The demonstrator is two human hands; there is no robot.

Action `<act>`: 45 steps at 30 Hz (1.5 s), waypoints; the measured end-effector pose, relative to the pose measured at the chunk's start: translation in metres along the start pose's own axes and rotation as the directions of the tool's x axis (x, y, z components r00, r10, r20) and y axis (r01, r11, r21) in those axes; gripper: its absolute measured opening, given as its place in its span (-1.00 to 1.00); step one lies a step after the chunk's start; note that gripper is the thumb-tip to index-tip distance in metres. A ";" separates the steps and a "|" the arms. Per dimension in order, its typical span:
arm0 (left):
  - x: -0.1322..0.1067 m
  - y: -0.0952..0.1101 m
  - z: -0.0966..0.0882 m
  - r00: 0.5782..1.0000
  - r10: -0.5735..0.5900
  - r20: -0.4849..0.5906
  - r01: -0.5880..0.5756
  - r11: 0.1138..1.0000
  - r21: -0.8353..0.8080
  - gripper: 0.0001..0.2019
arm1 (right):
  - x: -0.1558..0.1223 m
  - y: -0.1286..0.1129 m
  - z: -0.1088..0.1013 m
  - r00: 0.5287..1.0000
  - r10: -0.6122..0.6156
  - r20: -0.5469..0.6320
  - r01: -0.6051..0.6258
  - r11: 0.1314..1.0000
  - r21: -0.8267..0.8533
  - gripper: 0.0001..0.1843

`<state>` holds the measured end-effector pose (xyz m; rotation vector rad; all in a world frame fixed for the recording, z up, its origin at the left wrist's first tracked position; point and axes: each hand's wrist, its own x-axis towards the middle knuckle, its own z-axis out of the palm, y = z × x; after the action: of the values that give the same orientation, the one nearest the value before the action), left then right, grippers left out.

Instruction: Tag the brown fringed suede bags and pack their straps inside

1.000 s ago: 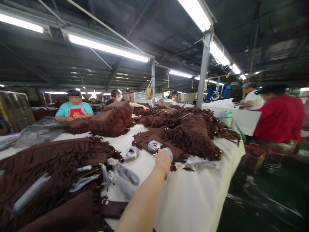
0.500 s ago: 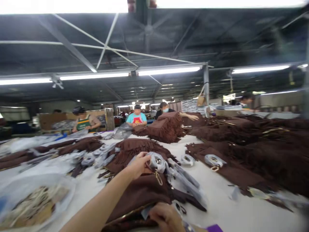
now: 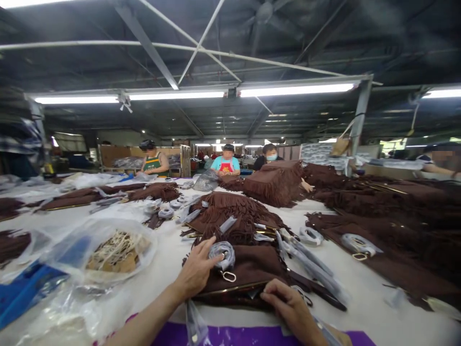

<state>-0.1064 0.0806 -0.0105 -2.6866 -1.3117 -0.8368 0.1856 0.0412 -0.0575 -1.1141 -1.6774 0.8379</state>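
Note:
A brown bag (image 3: 257,264) lies flat before me, with a gold zip along its near edge. On top of it rests a coiled strap (image 3: 222,254) in clear wrapping, its gold clasp pointing toward me. My left hand (image 3: 196,266) lies on the bag's left side, fingers spread, fingertips against the coil. At the zip's right end, my right hand (image 3: 286,300) has thumb and fingers closed on the bag's near edge; a small pale piece shows beside the fingertips, partly hidden.
Fringed brown bags (image 3: 273,182) are piled behind and to the right. Wrapped straps (image 3: 313,264) lie right of my bag. Leftward are a plastic bag of cords (image 3: 118,252) and a blue tray (image 3: 25,293). Purple material (image 3: 223,334) lines the near edge. Several co-workers sit across the table.
My left hand has lowered the coiled strap onto the bag, and its fingers have spread. The right hand stays at the zip edge. The view has swung left and tilted down.

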 end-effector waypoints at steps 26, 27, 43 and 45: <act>0.093 0.073 0.024 0.976 -0.214 0.026 0.173 0.707 -0.686 -0.87 | 0.037 -0.030 0.016 0.987 0.099 -0.125 -0.059 0.955 0.290 -0.60; 0.090 0.073 0.033 0.969 -0.243 0.052 0.205 0.664 -0.719 -0.87 | 0.036 -0.026 0.017 0.984 0.119 -0.130 -0.072 0.945 0.319 -0.57; 0.073 0.083 0.037 0.971 -0.140 0.196 0.241 0.521 -0.819 -0.90 | 0.023 -0.034 0.005 0.973 0.190 -0.133 -0.112 0.885 0.452 -0.58; 0.073 0.086 0.036 0.976 -0.119 0.180 0.216 0.572 -0.791 -0.91 | 0.021 -0.035 0.001 0.973 0.216 -0.080 -0.156 0.873 0.462 -0.60</act>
<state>0.0103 0.0870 0.0106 -3.3187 -1.4833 -1.7076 0.1708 0.0480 -0.0206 -0.9824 -1.1909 1.1844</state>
